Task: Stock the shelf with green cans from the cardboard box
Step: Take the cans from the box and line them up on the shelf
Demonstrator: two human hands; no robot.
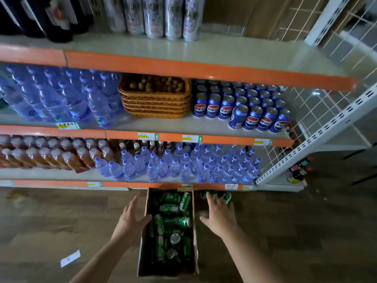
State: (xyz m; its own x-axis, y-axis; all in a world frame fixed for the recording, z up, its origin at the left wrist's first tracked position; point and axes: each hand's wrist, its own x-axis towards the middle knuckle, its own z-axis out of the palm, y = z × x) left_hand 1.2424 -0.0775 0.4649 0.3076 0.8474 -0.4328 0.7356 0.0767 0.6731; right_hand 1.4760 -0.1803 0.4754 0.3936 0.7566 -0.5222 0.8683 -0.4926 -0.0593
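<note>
A tall cardboard box [143, 242] stands open on the wooden floor before the shelf unit, filled with several green cans [175, 220] lying jumbled. My left hand [132, 218] is spread at the box's left wall, thumb over its rim, holding nothing. To the right of the box, my right hand [221, 213] hovers with fingers straight, and it is empty. Two or three loose green cans [225, 196] lie on the floor just beyond its fingertips, by the shelf base. The top shelf board [234, 58] has bare room at the right.
The middle shelf holds water bottles [61, 101], a wicker basket [156, 101] and blue cola cans [251, 111]. Tea and small water bottles [183, 164] fill the lower shelf. Silver cans [155, 15] stand up top. A white paper slip [70, 258] lies on the floor.
</note>
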